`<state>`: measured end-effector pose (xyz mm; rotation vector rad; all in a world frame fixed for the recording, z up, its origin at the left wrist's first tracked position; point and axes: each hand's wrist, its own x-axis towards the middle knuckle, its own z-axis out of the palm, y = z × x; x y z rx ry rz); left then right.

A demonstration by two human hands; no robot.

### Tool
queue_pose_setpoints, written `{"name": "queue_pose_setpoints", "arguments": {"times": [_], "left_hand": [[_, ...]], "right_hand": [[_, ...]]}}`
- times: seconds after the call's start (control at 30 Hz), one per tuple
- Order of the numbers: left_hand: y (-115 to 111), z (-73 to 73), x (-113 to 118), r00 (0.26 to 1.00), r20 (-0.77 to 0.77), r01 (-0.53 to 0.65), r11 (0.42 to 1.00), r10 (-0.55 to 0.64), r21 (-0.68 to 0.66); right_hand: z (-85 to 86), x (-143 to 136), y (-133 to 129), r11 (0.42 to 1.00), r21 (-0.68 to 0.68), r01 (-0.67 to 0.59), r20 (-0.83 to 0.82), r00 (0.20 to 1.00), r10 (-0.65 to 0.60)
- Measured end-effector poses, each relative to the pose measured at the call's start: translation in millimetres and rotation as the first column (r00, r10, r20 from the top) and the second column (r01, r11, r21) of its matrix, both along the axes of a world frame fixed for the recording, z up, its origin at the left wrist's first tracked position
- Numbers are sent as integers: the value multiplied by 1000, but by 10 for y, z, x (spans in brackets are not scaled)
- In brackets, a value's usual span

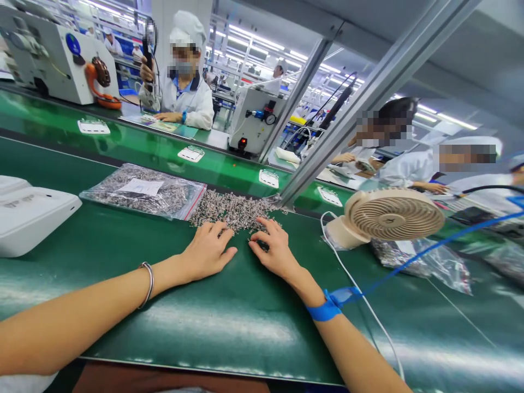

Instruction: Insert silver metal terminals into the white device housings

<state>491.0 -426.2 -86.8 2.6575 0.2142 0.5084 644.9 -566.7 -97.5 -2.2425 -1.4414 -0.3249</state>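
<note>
A loose heap of tiny grey-brown metallic parts (233,210) lies on the green mat (229,316), too small to name. At the heap's near left edge rests my left hand (208,248), its fingers spread and the fingertips on the parts. My right hand (275,248) touches the near right side with its fingers curved and apart. Neither hand shows anything held. A clear zip bag (141,190) full of similar parts, with a white label, lies flat left of the heap. A blue wrist strap (325,308) circles my right wrist.
A beige fan (393,215) with a white cable (360,289) stands right, near another bag of parts (403,259). A white device (33,215) sits left. Behind runs a green conveyor (143,147) carrying several white boards. A metal post (303,169) rises behind the heap. Co-workers sit beyond.
</note>
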Motion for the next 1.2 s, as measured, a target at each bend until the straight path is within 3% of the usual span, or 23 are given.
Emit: {"name": "queue_pose_setpoints", "arguments": {"times": [0.23,0.4,0.73,1.2], "left_hand": [[-95,76,14,999,-15,35,926,-43,-376],[-72,93,45,998,-35,23,866,-47,-500],[-88,100,38,999,-36,9,844,-34,-536],[-101,60,42,998,15,67,900,-67,-432]], "right_hand": [[103,-403,49,960,238,-149,-147,971,187],[138,-575,41,949,281,-144,-244,946,216],[162,-550,24,948,279,-151,-288,929,232],[228,-532,14,958,215,-189,-442,856,268]]}}
